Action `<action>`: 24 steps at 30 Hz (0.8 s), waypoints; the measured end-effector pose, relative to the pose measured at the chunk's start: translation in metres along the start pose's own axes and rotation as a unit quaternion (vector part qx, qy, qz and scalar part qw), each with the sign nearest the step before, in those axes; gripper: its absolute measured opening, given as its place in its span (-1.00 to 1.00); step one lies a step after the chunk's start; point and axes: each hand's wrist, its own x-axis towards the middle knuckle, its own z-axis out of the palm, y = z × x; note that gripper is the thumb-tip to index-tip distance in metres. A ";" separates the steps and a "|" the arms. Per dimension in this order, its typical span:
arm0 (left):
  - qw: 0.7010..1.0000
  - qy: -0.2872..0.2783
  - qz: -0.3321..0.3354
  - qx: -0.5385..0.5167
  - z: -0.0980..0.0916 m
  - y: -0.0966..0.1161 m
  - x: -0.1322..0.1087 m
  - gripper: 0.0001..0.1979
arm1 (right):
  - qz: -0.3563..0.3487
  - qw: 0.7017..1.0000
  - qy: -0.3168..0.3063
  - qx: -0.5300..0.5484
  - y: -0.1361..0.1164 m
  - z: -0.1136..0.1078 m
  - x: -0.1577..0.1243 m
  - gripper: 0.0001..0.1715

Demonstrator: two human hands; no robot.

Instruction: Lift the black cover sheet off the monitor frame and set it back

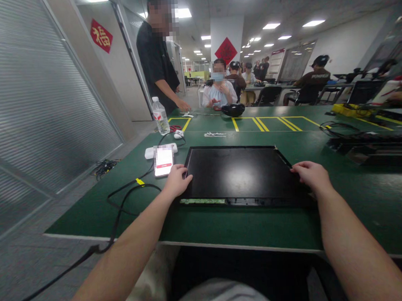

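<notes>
One smooth, black rectangular panel [239,173]

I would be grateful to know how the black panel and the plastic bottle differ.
The black panel is dark and broad, while the plastic bottle is clear and narrow. The panel lies roughly flat; the bottle stands upright. The left hand and right hand grip the panel's sides, but neither touches the bottle. Both things are on the green table.
</notes>
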 end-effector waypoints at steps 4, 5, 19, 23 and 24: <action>0.999 -0.013 0.000 0.040 0.000 0.003 -0.001 -0.71 | -0.006 1.000 0.001 -0.001 0.001 0.000 0.001 -0.87; 0.999 -0.015 0.000 0.046 -0.001 0.004 -0.001 -0.71 | -0.006 1.000 0.002 -0.001 0.000 0.000 0.000 -0.87; 0.998 -0.029 -0.009 0.047 -0.007 0.019 -0.007 -0.66 | 0.001 1.000 0.000 -0.013 -0.002 0.000 -0.001 -0.86; 0.997 -0.033 -0.017 0.062 -0.014 0.021 -0.006 -0.61 | 0.004 1.000 0.004 -0.001 0.000 0.000 0.000 -0.84; 0.997 -0.038 -0.023 0.070 -0.017 0.021 -0.005 -0.59 | 0.003 1.000 0.008 0.005 0.000 0.000 0.001 -0.84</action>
